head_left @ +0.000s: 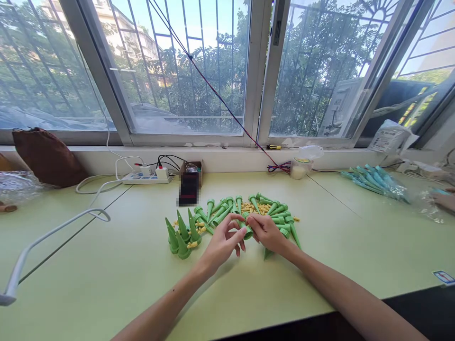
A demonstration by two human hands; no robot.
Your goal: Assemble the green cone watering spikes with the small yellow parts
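Observation:
Between my hands is a green plastic cone spike (248,233), its open round end tilted toward me. My left hand (226,237) grips it between thumb and fingers. My right hand (266,232) is closed in a pinch right beside it; whatever its fingertips hold is hidden. Behind the hands lie many more green cones (222,213), spread in an arc around a heap of small yellow pieces (254,208). To the left, several cones (183,232) stand points up, with yellow pieces (192,245) among them. Another cone (268,254) shows partly under my right hand.
A power strip (147,178) with cables, a small cardboard box (201,173) and a blurred dark object (188,189) are behind. A plastic tub (300,168) stands by the sill. Bagged blue-green items (377,182) lie right, near another person's hand (446,201). A white curved arm (46,239) crosses the left.

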